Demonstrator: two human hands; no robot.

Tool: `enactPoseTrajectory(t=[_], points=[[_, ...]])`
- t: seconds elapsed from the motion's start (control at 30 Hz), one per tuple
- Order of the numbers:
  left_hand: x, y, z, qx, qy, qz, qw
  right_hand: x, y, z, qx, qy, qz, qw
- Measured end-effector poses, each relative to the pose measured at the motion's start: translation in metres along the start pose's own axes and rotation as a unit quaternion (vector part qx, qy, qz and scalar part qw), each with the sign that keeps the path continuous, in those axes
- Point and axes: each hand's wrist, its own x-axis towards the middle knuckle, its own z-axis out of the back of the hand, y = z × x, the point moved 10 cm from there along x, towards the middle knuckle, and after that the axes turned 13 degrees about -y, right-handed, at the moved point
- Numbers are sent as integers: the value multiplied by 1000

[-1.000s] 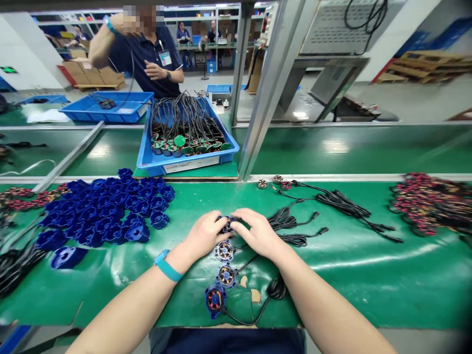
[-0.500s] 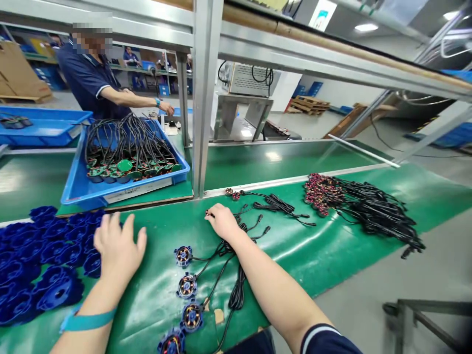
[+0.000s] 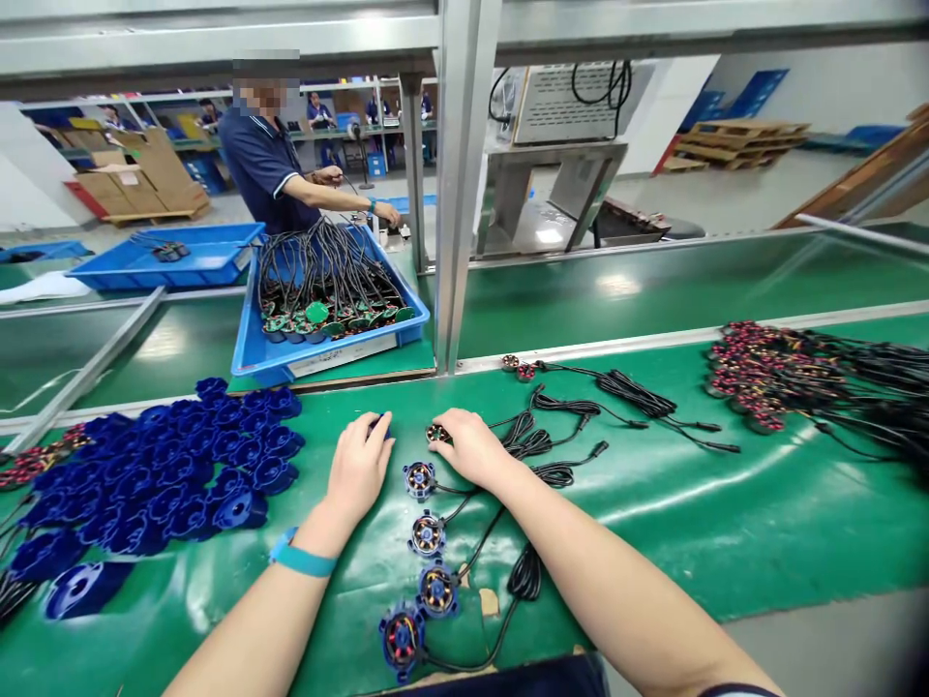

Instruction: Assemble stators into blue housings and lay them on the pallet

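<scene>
Well to the left of the hands, a heap of blue caps (image 3: 174,465) lies on the green desk (image 3: 653,523). The left hand (image 3: 358,467) rests palm down, its fingers curled over one blue cap (image 3: 378,423). The cap is mostly covered, so the grip looks closed but I cannot be sure. Just to its right, apart from it by a narrow gap, the right hand (image 3: 473,448) pinches a small wired stator (image 3: 435,433) at its fingertips. Cap and stator sit level with each other, each under its own hand. From the gap between the hands, a row of capped stators (image 3: 427,533) runs back toward the person. Black cables (image 3: 552,455) trail off right of the right hand, and a pile of wired motors (image 3: 755,387) lies well beyond it.
</scene>
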Motion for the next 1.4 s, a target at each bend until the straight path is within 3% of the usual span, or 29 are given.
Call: enactPoseTrajectory(t=[0.1,0.23,0.33,0.63,0.9,1.07,1.2,1.4], points=[[-1,9,1,-37,-18,43,998,0,2,2,-1,-10,10,1000],[-12,26,-17,-99,33,101,989,-1,7,-3,6,14,34,999],[-16,33,-26,-111,42,121,986,2,7,-7,9,29,29,999],[1,38,-56,-163,31,238,957,11,5,-4,-33,7,-4,999],[-4,22,-42,-206,99,183,956,6,-1,-4,1,-22,12,1000],[0,21,-50,-239,136,176,945,8,-6,17,110,-153,4,982],[4,18,-48,-233,91,173,953,3,12,31,191,-208,67,957],[9,-3,-35,-238,30,89,967,2,29,23,150,-164,108,969]])
